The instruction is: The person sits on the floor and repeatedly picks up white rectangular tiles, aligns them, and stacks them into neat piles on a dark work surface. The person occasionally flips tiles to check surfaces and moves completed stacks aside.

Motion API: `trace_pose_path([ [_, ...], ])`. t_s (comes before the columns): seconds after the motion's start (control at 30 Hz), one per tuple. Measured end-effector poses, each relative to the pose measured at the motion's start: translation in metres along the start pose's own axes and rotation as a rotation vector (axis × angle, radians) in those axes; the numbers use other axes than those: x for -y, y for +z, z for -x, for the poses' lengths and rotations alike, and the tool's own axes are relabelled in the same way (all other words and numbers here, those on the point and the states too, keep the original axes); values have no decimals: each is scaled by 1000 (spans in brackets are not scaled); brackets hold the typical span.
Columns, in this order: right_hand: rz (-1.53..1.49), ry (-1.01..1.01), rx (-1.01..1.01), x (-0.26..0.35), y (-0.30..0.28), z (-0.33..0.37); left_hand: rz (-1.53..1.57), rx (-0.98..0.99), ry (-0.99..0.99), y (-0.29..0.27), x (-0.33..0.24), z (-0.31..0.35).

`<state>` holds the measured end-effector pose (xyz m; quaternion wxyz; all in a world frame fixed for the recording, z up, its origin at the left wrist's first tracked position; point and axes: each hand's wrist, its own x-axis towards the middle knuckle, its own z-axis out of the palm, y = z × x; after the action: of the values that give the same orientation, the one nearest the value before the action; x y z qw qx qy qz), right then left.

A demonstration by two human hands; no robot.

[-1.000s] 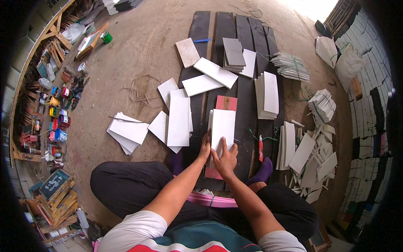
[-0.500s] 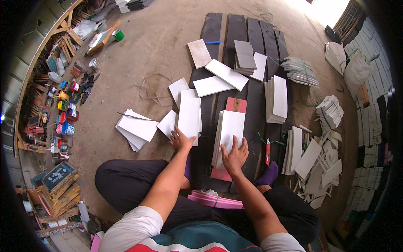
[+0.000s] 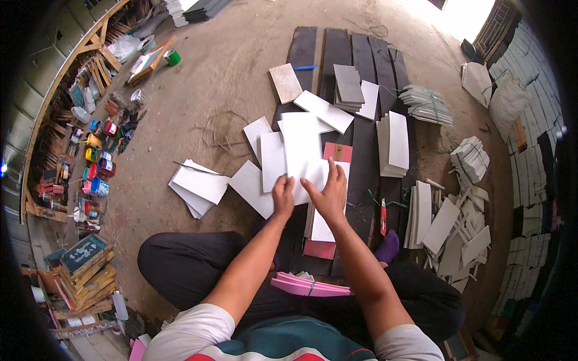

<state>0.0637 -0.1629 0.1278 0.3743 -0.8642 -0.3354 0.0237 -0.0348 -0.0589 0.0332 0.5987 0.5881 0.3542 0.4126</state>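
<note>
My left hand [image 3: 283, 195] grips the lower left edge of a white rectangular board [image 3: 302, 144], lifted and tilted over the others. Its fingertips go out of sight beneath that edge. At the board's lower right, my right hand [image 3: 328, 194] has its fingers spread and its thumb by the edge; whether it touches cannot be made out. Under the right hand lies a stack of white boards [image 3: 322, 225] on a red-painted plank [image 3: 319, 249]. More loose white boards [image 3: 251, 188] overlap to the left of the lifted one.
Dark planks [image 3: 337, 48] run away from me on the floor. A red utility knife [image 3: 383, 218] lies near my right foot, by a heap of white offcuts [image 3: 460, 240]. Pink sheets [image 3: 310, 285] sit between my legs. Paint pots [image 3: 96, 188] line the left side.
A white board has come up into my left hand, which moved right from the left pile. My right hand has risen off the stack, up and slightly left, to the board.
</note>
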Motion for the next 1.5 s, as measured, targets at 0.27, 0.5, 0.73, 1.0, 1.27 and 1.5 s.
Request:
trace_pose_path([
  [0.27,82,204,15,-17,-30,-20,-160,367,93,34,-41,45],
  [0.5,245,349,69,-27,-18,41,-282,140,-109,14,16,42],
  [0.73,414,244,116,-36,8,59,-354,245,-244,11,13,51],
  [1.0,434,285,156,-36,20,48,-423,133,-103,3,33,47],
  [1.27,446,231,76,-40,14,53,-1143,-219,-388,-39,42,-20],
  [1.5,383,82,34,-38,9,58,-1104,-27,-616,-65,86,-47],
])
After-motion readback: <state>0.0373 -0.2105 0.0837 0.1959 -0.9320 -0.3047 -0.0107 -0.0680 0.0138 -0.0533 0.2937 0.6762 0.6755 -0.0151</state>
